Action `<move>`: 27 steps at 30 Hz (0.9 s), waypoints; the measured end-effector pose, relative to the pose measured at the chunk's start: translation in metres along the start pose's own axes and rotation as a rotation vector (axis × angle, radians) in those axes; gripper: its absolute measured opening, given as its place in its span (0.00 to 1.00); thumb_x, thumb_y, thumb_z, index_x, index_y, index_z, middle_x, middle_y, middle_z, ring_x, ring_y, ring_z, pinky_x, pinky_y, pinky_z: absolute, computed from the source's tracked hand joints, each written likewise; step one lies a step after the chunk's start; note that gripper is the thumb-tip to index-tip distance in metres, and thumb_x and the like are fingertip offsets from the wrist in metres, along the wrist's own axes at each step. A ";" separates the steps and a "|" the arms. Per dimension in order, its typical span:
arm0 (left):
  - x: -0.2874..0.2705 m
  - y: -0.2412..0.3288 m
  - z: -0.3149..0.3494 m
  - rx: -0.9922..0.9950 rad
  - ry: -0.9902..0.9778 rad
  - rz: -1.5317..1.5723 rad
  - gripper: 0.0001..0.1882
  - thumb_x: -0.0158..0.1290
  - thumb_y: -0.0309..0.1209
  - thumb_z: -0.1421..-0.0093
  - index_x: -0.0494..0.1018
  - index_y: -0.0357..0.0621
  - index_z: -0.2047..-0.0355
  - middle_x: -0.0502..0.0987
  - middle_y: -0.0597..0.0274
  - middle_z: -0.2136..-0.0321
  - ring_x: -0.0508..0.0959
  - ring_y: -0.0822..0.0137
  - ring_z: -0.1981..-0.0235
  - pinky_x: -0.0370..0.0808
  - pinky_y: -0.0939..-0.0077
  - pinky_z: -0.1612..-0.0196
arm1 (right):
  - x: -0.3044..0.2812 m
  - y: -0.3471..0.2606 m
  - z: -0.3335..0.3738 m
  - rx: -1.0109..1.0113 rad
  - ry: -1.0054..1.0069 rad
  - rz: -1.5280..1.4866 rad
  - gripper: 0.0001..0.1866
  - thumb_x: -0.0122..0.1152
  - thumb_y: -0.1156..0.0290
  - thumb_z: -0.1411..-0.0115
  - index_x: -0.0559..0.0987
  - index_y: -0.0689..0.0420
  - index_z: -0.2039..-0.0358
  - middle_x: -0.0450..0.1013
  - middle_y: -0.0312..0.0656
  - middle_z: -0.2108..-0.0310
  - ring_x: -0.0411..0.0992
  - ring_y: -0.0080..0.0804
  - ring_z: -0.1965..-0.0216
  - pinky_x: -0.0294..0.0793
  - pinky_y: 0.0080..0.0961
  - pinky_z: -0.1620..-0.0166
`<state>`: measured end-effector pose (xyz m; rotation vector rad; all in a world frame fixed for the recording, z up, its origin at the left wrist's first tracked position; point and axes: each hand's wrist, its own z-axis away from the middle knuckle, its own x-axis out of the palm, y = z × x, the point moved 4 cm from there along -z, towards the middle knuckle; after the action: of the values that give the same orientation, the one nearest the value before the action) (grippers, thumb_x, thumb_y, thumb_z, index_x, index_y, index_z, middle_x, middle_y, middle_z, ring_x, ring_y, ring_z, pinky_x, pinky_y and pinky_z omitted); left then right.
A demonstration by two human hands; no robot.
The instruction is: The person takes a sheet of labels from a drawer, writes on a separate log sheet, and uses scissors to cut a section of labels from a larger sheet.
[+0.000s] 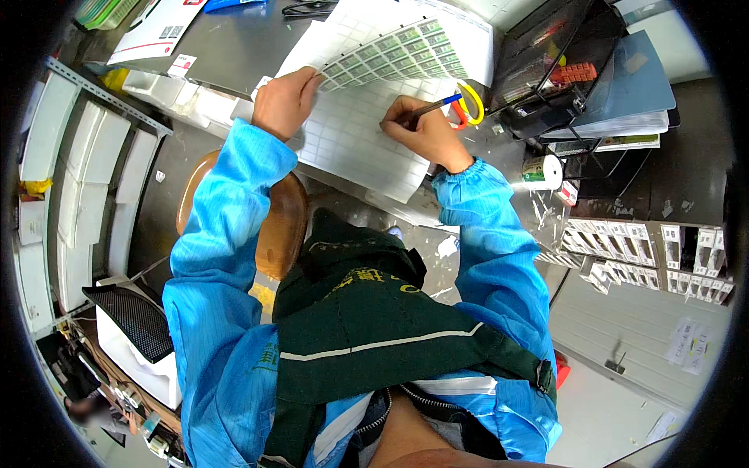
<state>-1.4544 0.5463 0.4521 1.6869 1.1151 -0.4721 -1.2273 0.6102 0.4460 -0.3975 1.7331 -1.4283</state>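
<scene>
Two hands busy at the worktable [226, 39] right now, both mine, both in blue sleeves. My left hand [282, 103] is pinched shut on the near left corner of a green label sheet [402, 56], thumb and fingers together, and that sheet is tilted up off the table so its rows of little printed rectangles show. Under it lies a white gridded sheet [343, 144], more or less flat, its near edge reaching the table's front edge.

My right hand [429, 134] is curled closed around a pen [448, 101], dark barrel with a blue end pointing up and to the right. Its writing end is down by the gridded sheet, but my fingers cover it, so I can't tell if it's actually touching the paper. Just beyond that hand are the scissors [471, 104], yellow and red handles, partly hidden by it.

Off to the right there's a black mesh organizer [519, 78] with an orange-red thing [573, 73] in it, a blue folder [636, 78] next to that, and a white roll [551, 171] nearer me. Some black cable [310, 9] sits at the far edge, and a brown stool [285, 222] is below on my left.
</scene>
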 end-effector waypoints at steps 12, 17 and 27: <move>0.001 0.001 0.003 0.033 0.095 0.010 0.11 0.50 0.40 0.40 0.76 0.48 0.66 0.77 0.52 0.77 0.76 0.48 0.74 0.72 0.58 0.72 | -0.007 0.003 -0.003 0.034 -0.003 -0.005 0.03 0.59 0.76 0.45 0.75 0.60 0.71 0.69 0.29 0.77 0.63 0.12 0.74 0.62 0.13 0.72; -0.001 0.005 0.002 -0.044 0.005 0.014 0.11 0.50 0.39 0.40 0.75 0.48 0.64 0.77 0.50 0.74 0.77 0.47 0.72 0.73 0.60 0.70 | -0.009 0.001 -0.003 -0.034 -0.002 0.002 0.03 0.59 0.76 0.46 0.74 0.60 0.71 0.67 0.28 0.77 0.62 0.13 0.75 0.61 0.13 0.72; 0.003 0.004 0.003 -0.035 -0.010 -0.001 0.11 0.50 0.38 0.39 0.75 0.47 0.63 0.77 0.49 0.73 0.77 0.47 0.71 0.73 0.61 0.70 | -0.013 0.009 -0.005 0.016 0.100 -0.011 0.03 0.58 0.75 0.44 0.73 0.59 0.72 0.66 0.28 0.78 0.61 0.12 0.76 0.60 0.13 0.74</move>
<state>-1.4487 0.5453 0.4506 1.6523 1.1112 -0.4586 -1.2209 0.6253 0.4430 -0.3324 1.8008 -1.4911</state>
